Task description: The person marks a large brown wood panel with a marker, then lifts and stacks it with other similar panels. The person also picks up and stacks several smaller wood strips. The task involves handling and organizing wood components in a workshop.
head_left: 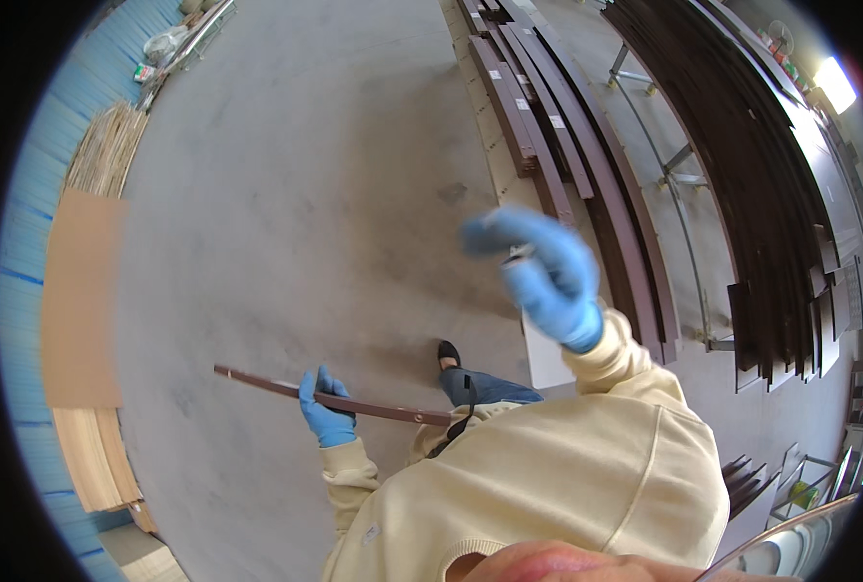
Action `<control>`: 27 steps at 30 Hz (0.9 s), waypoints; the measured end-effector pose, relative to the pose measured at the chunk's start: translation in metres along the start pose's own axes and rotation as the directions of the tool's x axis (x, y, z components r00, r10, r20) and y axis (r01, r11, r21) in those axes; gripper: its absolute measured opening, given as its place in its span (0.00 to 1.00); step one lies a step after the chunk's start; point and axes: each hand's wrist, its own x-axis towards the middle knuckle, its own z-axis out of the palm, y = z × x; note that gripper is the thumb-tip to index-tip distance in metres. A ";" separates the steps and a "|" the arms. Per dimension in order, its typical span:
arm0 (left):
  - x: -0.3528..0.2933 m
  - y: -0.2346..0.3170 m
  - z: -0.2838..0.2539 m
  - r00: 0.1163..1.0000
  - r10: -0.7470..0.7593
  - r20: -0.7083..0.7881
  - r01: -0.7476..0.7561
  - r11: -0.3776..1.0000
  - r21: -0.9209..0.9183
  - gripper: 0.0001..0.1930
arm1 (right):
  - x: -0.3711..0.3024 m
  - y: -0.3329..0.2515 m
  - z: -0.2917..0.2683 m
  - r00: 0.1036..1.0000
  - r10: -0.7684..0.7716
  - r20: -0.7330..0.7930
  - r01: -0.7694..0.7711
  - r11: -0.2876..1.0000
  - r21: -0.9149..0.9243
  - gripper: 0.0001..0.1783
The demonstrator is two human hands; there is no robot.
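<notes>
My left hand [327, 407], in a blue glove, is closed round a long, thin brown strip [393, 411]. The strip points out to the left, and its other end reaches my waist. A small round mark shows on its face near that end. My right hand [553, 276], also gloved in blue, is raised in front of me and smeared by motion. Its fingers are curled, with a small, shiny dark-and-silver thing [520, 253] between them, too blurred to name. It is nearest to the stacked brown profiles, apart from the strip.
Long brown profiles [601, 184] with small white labels lie stacked to my right. Beyond them a metal-legged rack [679, 160] carries many dark brown boards [742, 145]. Along the left blue wall [24, 233] stand a tan sheet [82, 301] and pale wood strips [110, 145]. The floor [286, 194] is grey.
</notes>
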 end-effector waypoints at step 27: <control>0.646 0.185 0.553 0.985 -0.123 0.119 0.098 0.975 0.198 0.15 | 0.521 0.269 0.056 0.504 -0.860 -0.075 0.687 0.453 -0.568 0.17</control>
